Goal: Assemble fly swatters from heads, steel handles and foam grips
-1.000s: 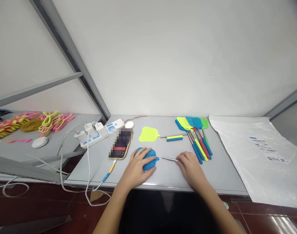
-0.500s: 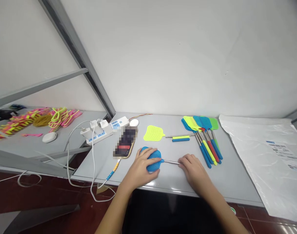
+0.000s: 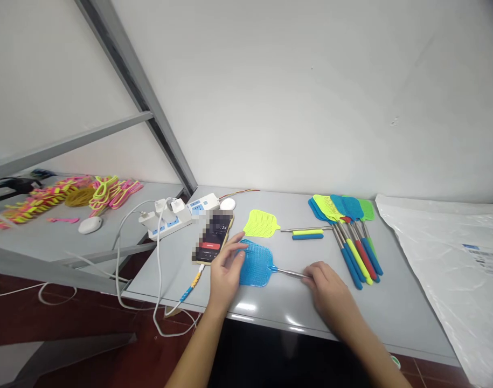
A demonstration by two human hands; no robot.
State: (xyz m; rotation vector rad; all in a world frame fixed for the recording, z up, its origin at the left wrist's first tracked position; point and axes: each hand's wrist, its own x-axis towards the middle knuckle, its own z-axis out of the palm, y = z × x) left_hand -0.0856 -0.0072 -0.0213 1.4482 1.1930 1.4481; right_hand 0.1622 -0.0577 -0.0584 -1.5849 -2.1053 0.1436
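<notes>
Blue mesh (image 3: 259, 263) lay on the table (image 3: 303, 253), partly under your half-open left hand (image 3: 225, 272), while your right hand (image 3: 327, 288) pinched its rod (image 3: 289, 272), so hard tugging could have pulled them apart.

A plain white wall (image 3: 278, 97) is rising behind a flat grey surface (image 3: 403, 310), while a slanting grey metal post (image 3: 143, 91) is meeting a straight grey crossbar (image 3: 72, 144) at left. Dark red tiled floor (image 3: 88, 318) is showing below; white light (image 3: 246, 306) is glinting near the surface's front edge.
</notes>
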